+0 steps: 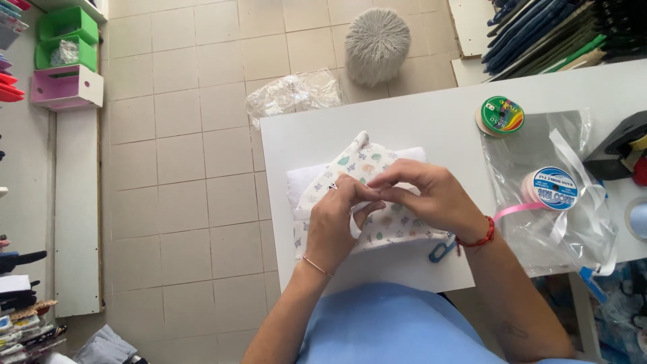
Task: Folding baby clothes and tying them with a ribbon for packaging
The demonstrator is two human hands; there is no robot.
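On a white table [431, 121], a folded leaf-print cloth [367, 172] is laid over white fabric, soft, light, best gripped by a folded edge. It is pinched at its middle by the left hand [333, 226] and right hand [431, 195]. Nearby are seen a clear bag [573, 229], 2 ribbon spools, and blue scissors [441, 251].

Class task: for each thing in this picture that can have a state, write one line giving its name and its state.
Printed cloth: folded, lying on the white table, pinched by both hands.
Left hand: fingers closed on the cloth.
Right hand: fingers closed on the cloth.
Pink ribbon spool: partly unwound.
Clear bag: lying flat.
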